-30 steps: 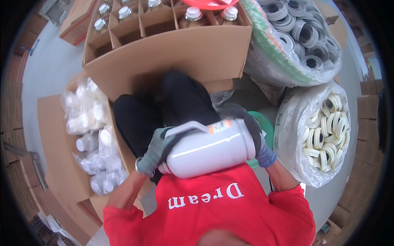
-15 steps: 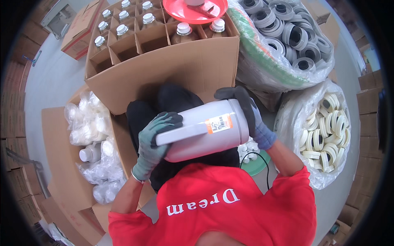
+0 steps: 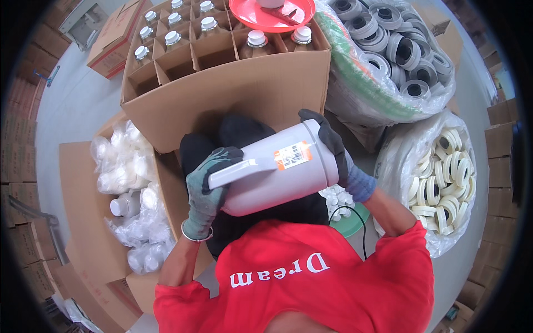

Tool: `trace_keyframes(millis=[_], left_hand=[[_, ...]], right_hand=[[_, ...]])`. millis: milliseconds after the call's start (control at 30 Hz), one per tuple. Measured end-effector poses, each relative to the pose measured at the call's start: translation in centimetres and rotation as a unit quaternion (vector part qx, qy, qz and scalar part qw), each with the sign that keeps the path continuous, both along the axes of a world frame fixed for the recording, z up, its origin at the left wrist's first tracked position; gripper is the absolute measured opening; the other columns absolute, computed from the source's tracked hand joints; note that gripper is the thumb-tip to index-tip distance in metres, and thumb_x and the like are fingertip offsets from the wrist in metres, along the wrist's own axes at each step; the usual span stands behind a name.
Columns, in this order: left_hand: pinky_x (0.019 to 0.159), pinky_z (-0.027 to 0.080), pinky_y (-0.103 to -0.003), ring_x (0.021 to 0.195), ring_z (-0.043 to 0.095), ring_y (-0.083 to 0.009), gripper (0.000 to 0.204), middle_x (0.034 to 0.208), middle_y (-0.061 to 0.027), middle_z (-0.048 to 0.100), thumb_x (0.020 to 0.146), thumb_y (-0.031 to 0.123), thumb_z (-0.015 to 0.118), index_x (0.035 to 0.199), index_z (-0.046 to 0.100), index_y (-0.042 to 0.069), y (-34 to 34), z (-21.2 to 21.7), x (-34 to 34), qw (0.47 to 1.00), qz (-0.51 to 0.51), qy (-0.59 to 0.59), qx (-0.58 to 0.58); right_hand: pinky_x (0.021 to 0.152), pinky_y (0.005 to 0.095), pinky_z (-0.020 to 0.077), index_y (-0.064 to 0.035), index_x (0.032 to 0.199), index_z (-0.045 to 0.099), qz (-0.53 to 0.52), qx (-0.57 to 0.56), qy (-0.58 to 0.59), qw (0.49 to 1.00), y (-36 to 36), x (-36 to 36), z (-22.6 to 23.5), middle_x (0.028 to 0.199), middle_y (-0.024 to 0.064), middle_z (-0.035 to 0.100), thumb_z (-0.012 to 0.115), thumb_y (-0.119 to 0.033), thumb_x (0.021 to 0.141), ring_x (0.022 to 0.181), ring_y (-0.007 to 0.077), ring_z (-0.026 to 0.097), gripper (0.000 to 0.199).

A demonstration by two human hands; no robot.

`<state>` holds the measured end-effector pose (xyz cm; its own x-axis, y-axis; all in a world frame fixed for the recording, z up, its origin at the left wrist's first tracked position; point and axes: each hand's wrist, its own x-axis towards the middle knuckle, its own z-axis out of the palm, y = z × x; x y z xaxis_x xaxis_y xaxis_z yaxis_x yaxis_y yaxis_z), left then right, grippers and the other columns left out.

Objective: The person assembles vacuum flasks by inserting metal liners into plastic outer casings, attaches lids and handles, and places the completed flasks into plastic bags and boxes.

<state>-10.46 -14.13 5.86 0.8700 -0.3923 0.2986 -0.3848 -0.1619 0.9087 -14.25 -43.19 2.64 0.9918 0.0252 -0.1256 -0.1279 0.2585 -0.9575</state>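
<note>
A light grey plastic jug (image 3: 261,186) with a side handle (image 3: 242,171) lies on its side above my lap. An orange and white label (image 3: 293,156) is stuck to its wall, close to the handle. My left hand (image 3: 210,186), in a green and dark glove, is closed round the jug's left end beside the handle. At the opposite end my right hand (image 3: 333,147), in a dark-palmed blue-grey glove, clasps the wide rim. That hand covers part of the end, so whether it is closed off cannot be seen.
Ahead stands a divided carton (image 3: 233,86) of white-capped bottles, a red dish (image 3: 250,16) on top. To the right are bags of grey rings (image 3: 408,53) and cream rings (image 3: 444,177). An open carton (image 3: 78,194) with plastic-wrapped parts sits left. A black cable (image 3: 365,238) hangs near a green dish (image 3: 355,221).
The jug has tilted a little, its label shifting farther from my body. Both hands keep their hold on it. The whole view has shifted slightly.
</note>
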Motion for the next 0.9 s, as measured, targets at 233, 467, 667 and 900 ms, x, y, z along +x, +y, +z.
trace_keyframes(millis=[233, 467, 667, 900], left_hand=[[0.079, 0.053, -0.029, 0.094, 0.065, -0.0153, 0.026, 0.106, -0.0107, 0.068, 0.091, 0.011, 0.056, 0.113, 0.065, 0.0, 1.9, -7.2, -1.0, 0.92, -0.116, 0.36, -0.097], [0.085, 0.052, -0.032, 0.09, 0.068, -0.0218, 0.027, 0.097, -0.0127, 0.07, 0.077, 0.005, 0.053, 0.1, 0.067, -0.002, 1.4, -1.5, 1.2, 0.984, 0.097, 0.137, -0.058], [0.111, 0.036, -0.048, 0.114, 0.058, -0.0274, 0.037, 0.112, -0.0086, 0.065, 0.061, 0.009, 0.066, 0.097, 0.066, 0.007, -2.5, 4.9, 1.6, 0.92, -0.078, -0.275, 0.267], [0.08, 0.053, -0.028, 0.091, 0.068, -0.02, 0.024, 0.101, -0.011, 0.071, 0.087, 0.01, 0.062, 0.108, 0.068, 0.001, 3.4, -5.3, 0.9, 0.995, -0.044, 0.077, 0.045]], right_hand=[[0.109, 0.0575, 0.0217, -0.0122, 0.14, 0.048, 0.318, -0.327, -0.421, 0.784, 1.9, 2.3, 12.9, 0.148, 0.0244, 0.03, 0.067, -0.073, 0.065, 0.136, 0.0462, 0.026, 0.098], [0.109, 0.0419, 0.0317, -0.0029, 0.135, 0.048, 0.067, -0.077, -0.166, 0.981, 1.2, 2.8, 3.3, 0.141, 0.0144, 0.043, 0.065, -0.045, 0.081, 0.131, 0.0288, 0.04, 0.07], [0.098, 0.0381, 0.0465, -0.0013, 0.135, 0.046, -0.017, 0.135, 0.049, 0.989, -0.7, 1.3, -7.4, 0.125, 0.0145, 0.059, 0.06, -0.039, 0.093, 0.114, 0.0242, 0.057, 0.058], [0.111, 0.0428, 0.0273, -0.0025, 0.144, 0.036, 0.21, -0.294, -0.284, 0.888, 0.3, 2.8, 8.9, 0.15, 0.0206, 0.028, 0.077, -0.035, 0.069, 0.137, 0.0333, 0.032, 0.091]])
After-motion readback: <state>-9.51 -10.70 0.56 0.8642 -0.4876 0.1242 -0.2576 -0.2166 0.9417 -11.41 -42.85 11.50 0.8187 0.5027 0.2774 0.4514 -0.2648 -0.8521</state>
